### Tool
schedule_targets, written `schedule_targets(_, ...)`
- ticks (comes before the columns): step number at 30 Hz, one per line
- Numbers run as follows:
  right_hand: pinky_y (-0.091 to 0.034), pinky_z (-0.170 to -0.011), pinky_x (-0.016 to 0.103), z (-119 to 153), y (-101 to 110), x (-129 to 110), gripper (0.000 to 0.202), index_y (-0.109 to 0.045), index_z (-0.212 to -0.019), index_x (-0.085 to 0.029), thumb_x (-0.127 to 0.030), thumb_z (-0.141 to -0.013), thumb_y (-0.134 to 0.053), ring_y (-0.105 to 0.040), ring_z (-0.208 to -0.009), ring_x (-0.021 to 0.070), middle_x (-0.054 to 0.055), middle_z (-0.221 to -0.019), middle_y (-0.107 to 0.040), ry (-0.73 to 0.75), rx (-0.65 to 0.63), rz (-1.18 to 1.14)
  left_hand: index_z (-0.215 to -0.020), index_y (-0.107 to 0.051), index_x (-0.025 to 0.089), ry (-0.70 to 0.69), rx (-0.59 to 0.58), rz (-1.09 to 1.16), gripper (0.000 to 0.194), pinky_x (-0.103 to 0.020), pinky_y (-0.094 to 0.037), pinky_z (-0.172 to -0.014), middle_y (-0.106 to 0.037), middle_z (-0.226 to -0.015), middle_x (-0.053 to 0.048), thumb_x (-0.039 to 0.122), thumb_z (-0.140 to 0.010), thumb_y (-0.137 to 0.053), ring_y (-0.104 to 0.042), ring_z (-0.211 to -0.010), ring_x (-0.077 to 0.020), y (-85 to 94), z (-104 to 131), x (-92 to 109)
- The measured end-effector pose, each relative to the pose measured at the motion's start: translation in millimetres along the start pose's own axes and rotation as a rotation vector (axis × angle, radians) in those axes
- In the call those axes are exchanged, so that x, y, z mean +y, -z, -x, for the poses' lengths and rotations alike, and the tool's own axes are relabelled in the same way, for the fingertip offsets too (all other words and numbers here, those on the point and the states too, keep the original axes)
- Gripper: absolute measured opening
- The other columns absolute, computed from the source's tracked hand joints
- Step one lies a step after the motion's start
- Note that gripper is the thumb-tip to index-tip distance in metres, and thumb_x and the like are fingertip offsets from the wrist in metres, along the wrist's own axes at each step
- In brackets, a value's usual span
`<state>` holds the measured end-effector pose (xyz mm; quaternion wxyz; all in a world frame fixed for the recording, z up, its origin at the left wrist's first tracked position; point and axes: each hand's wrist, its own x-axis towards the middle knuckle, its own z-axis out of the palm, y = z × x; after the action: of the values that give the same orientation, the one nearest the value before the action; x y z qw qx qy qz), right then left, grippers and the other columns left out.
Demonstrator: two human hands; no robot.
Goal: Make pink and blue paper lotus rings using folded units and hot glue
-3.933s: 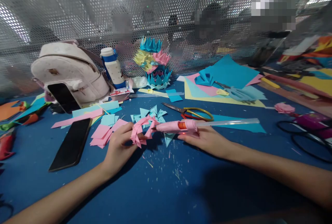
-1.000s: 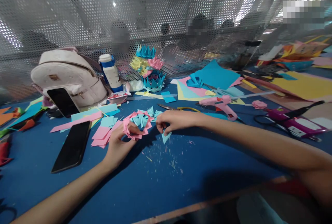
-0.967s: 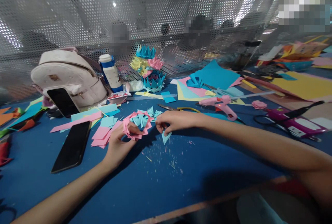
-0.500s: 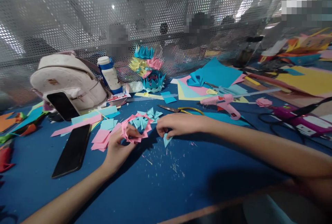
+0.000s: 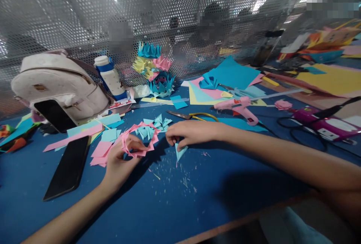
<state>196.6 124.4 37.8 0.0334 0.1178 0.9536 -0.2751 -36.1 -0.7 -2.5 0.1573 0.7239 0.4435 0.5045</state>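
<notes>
My left hand (image 5: 121,161) is closed on a ring of folded pink paper (image 5: 153,138), thumb and fingers pinching its near side. Behind and partly within the ring's outline lie light blue folded pieces (image 5: 160,122). To the right, my right hand (image 5: 187,134) pinches a small light blue folded triangle (image 5: 179,154), its point facing down toward me. Small paper scraps (image 5: 184,182) are scattered on the blue table just in front of it. Scissors with yellow handles (image 5: 204,116) lie right behind my right hand.
Pink squares (image 5: 100,153) and a black phone (image 5: 69,168) lie left. A pink glue gun (image 5: 239,108) rests behind my right forearm. At the back stand a backpack (image 5: 56,82), a bottle (image 5: 110,78) and a paper flower tower (image 5: 160,84).
The view has shifted slightly, so most things appear further left. Both hands keep their grips, and the light blue triangle shows a little more of its face.
</notes>
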Motion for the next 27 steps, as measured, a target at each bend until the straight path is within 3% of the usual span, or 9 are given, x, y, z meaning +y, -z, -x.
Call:
schedule_targets(4, -0.036, -0.061, 0.023, 1.3, 1.6, -0.6, 0.018, -0.062, -0.096, -0.016, -0.021, -0.081, -0.071, -0.053, -0.074, 0.0113, -0.001, -0.08, -0.057, -0.079, -0.06, -0.031, -0.076, -0.07, 0.02, -0.006, 0.011, -0.011, 0.013, -0.031, -0.049, -0.067, -0.065, -0.075, -0.002, 0.009, -0.08, -0.064, -0.06, -0.073, -0.0163, 0.8, 0.8, -0.6)
schedule_targets(8, -0.035, -0.059, 0.022, 1.9, 6.0, -1.6, 0.01, -0.066, -0.083, -0.015, -0.023, -0.08, -0.071, -0.053, -0.069, 0.0099, -0.002, -0.072, -0.057, -0.147, -0.134, -0.062, -0.077, -0.069, 0.02, 0.006, -0.006, 0.004, 0.013, -0.032, -0.048, -0.067, -0.064, -0.076, -0.002, 0.009, -0.081, -0.064, -0.06, -0.074, -0.0164, 1.2, 1.5, -1.2)
schedule_targets(16, -0.04, -0.063, 0.021, 0.0, 9.4, -0.2, 0.013, -0.064, -0.085, -0.014, -0.026, -0.083, -0.067, -0.057, -0.07, 0.0096, 0.0, -0.077, -0.065, -0.067, -0.159, -0.344, -0.077, -0.071, 0.019, 0.019, 0.005, -0.011, 0.01, -0.035, -0.049, -0.067, -0.064, -0.075, -0.004, 0.013, -0.082, -0.064, -0.061, -0.073, -0.0186, 1.9, 1.6, -0.4)
schedule_targets(24, -0.038, -0.059, 0.021, 4.6, 2.7, -15.1, 0.01, -0.066, -0.077, -0.016, -0.006, -0.074, -0.066, -0.059, -0.064, 0.0091, -0.003, -0.068, -0.065, -0.152, -0.121, -0.181, -0.074, -0.07, 0.02, 0.031, 0.016, -0.033, 0.011, -0.035, -0.05, -0.067, -0.064, -0.073, -0.004, 0.019, -0.083, -0.064, -0.062, -0.071, -0.0185, 1.6, -0.2, 2.1)
schedule_targets(27, -0.038, -0.058, 0.021, 5.8, 3.1, -19.0, 0.01, -0.068, -0.076, -0.016, -0.006, -0.073, -0.067, -0.058, -0.062, 0.0085, -0.003, -0.066, -0.065, -0.177, -0.111, -0.136, -0.074, -0.07, 0.019, 0.032, 0.014, -0.028, 0.011, -0.033, -0.049, -0.067, -0.064, -0.073, -0.003, 0.017, -0.083, -0.064, -0.061, -0.071, -0.0177, 1.3, -0.2, 1.8)
